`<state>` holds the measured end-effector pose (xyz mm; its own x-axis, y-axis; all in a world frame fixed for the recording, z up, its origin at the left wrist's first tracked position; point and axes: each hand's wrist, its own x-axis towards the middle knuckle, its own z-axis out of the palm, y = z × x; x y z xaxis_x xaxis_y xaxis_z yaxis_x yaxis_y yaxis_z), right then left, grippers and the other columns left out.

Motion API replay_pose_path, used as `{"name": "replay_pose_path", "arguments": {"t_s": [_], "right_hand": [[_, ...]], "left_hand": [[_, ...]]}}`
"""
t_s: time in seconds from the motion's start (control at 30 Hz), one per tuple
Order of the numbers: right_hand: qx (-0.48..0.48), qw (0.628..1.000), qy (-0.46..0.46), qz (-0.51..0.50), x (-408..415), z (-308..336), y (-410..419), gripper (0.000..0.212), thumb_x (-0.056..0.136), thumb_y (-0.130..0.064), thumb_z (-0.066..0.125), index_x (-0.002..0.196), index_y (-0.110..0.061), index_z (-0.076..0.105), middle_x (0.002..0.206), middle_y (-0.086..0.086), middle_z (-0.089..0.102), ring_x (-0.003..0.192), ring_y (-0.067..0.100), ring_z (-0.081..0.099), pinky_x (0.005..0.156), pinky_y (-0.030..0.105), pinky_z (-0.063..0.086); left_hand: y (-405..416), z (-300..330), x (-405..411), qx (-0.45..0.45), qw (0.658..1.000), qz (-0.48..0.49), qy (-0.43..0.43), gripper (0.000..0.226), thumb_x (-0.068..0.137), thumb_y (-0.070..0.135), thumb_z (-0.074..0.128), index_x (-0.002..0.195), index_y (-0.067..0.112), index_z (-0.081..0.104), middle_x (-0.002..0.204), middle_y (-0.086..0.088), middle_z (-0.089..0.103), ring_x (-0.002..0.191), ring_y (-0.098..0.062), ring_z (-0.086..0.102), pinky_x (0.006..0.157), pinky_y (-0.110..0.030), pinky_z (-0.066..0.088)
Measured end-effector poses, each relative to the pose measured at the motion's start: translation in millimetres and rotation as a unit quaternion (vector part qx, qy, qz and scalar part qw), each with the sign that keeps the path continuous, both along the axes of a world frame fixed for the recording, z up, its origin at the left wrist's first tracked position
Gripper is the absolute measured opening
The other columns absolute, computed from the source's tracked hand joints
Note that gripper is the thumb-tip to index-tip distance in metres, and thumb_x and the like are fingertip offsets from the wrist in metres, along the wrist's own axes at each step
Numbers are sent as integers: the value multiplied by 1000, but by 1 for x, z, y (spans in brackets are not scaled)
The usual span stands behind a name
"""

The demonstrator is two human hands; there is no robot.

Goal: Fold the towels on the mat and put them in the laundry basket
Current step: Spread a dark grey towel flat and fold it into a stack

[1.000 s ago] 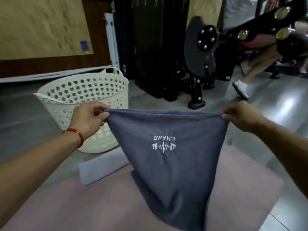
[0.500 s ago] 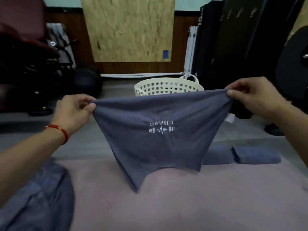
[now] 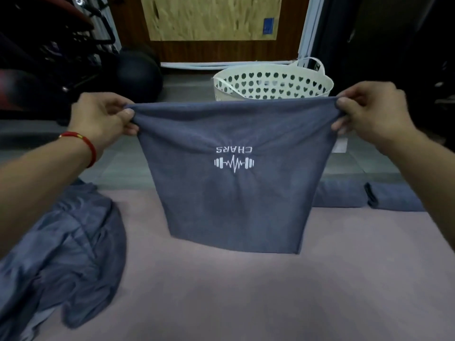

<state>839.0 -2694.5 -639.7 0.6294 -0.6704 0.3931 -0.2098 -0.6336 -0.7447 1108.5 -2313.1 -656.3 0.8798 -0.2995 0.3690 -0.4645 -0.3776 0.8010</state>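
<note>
The grey towel (image 3: 234, 193) now hangs squarer, left hand (image 3: 103, 119) and right hand (image 3: 366, 114) pinching its corners; laundry basket (image 3: 273, 82) behind, crumpled towel (image 3: 64, 254) left.

A: What stands along the far wall?

B: A pale chipboard panel (image 3: 211, 17) leans against dark brown wooden wainscoting (image 3: 221, 51), and a small blue sticker (image 3: 268, 25) sits at the panel's right edge.

A: And lower down?

B: A long white pipe-like strip (image 3: 221, 66) lies on the floor at the foot of that wall. The grey tiled floor (image 3: 187, 87) runs in front of it.

A: Anything to the left?

B: A round black exercise ball (image 3: 139, 73) rests on the floor, just beside a dark metal gym frame with red padding (image 3: 49, 45).

A: On the right?

B: Tall black equipment (image 3: 394, 45), too dark to make out, with a white upright bar (image 3: 306, 28) beside it.
</note>
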Motion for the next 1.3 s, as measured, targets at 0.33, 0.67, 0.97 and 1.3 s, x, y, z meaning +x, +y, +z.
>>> {"name": "replay_pose_path", "arguments": {"t_s": [0.33, 0.67, 0.97, 1.3], "right_hand": [[103, 990, -80, 48, -30, -41, 20, 7, 100, -11, 62, 94, -14, 65, 80, 10, 71, 68, 26, 75, 70, 33, 62], [257, 944, 202, -34, -122, -299, 99, 19, 88, 0, 71, 81, -17, 76, 86, 3, 76, 85, 30, 73, 67, 21, 56], [172, 939, 288, -75, -167, -332, 129, 20, 83, 1, 72, 85, -19, 69, 85, -3, 71, 77, 12, 65, 66, 3, 41], [50, 901, 408, 137, -269, -332, 158, 45, 80, -1, 77, 92, -39, 56, 89, -22, 58, 82, -2, 56, 71, 6, 39]], "left_hand": [[28, -55, -29, -77, 995, -55, 20, 26, 98, 2, 58, 91, 25, 64, 90, -6, 70, 77, -8, 73, 76, -19, 59], [129, -326, -142, 124, 945, -26, 301, 17, 87, -8, 70, 92, 6, 77, 65, 8, 71, 63, -18, 63, 64, -27, 58], [153, -321, -154, 322, 920, -213, -61, 13, 84, 7, 72, 93, 12, 81, 86, -4, 72, 71, -21, 69, 74, -23, 49], [198, -308, -210, 440, 797, -388, -145, 29, 79, 27, 51, 86, 28, 80, 97, 0, 75, 82, -21, 72, 58, -24, 57]]}}
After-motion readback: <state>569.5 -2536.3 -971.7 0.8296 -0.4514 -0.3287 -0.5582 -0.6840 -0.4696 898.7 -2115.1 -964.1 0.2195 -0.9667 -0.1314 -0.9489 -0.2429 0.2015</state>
